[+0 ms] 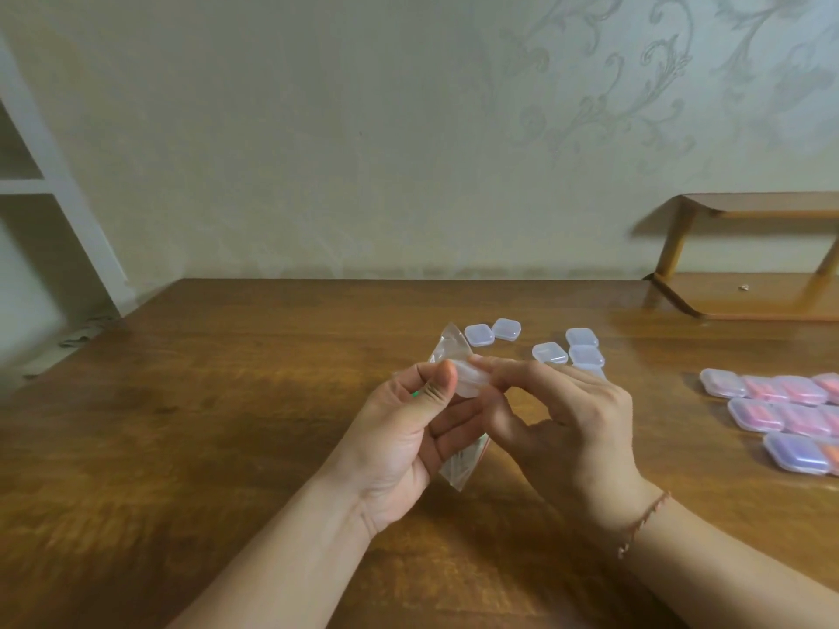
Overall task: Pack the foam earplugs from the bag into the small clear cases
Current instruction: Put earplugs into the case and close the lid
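**Bag between the fingers, cases beyond and to the right**

The bag (447, 356) sits between the fingers of the left hand (408, 429) and those of the right hand (563, 429), above the table (227, 447). Just beyond the fingertips lie the empty cases (549, 353). Well to the right of the right hand's fingers lie the filled cases (785, 410), side by side in rows. A shelf (749, 292) stands behind those.

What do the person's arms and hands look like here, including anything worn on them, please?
Both forearms are bare to the bottom edge of the frame, with no sleeves in view. The right hand has a thin reddish string bracelet around its wrist. The left hand wears no glove, ring or watch that shows. The fingernails look short and unpainted.
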